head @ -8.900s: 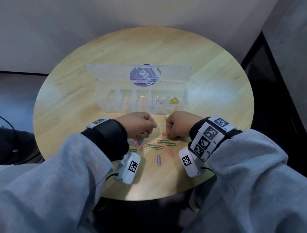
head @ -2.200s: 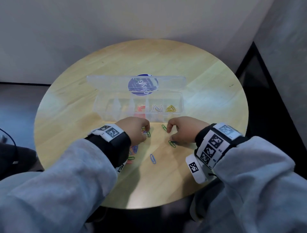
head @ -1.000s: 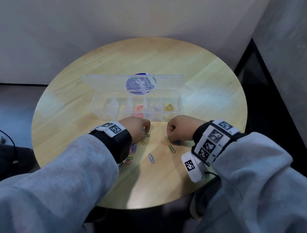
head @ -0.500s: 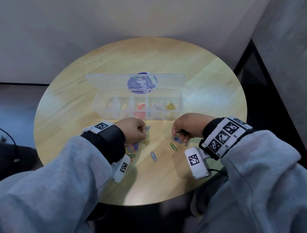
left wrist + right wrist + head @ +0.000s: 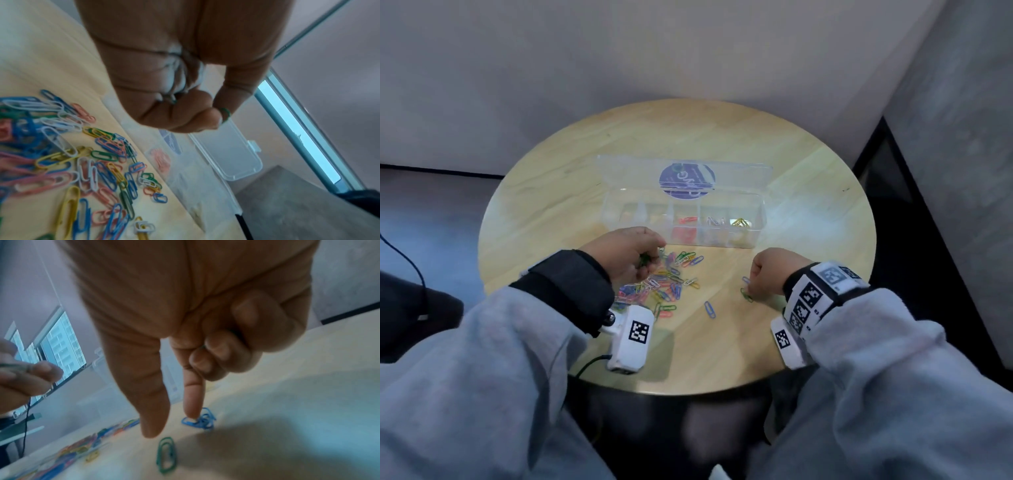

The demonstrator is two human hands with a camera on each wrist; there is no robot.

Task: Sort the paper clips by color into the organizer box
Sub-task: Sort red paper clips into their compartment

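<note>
We see a round wooden table w/ the clear organizer box sitting centre-far, lid folded open to the far side. In the box, red clips lie in the middle compartment, white ones just right of them, yellow ones in the rightmost; the left compartments look bare, tho the plastic is blurry.

Near the box, left of centre, the loose pile of mixed clips spreads over the wood: blue, pink, green, yellow, white, overlapping.

Our left hand hovers over the pile's left edge, fingers curled tight into the palm around a bunch of clips, mostly green and white as far as we can tell; the left wrist view shows a green clip pinched at the thumb tip.

Our right hand is well right of the pile, low over the table, outer fingers curled in, thumb and index finger straight down. The index fingertip touches a small tangle of blue clips; a single green clip lies just near of the thumb, apart from it. One blue clip lies alone between pile and right hand
</note>
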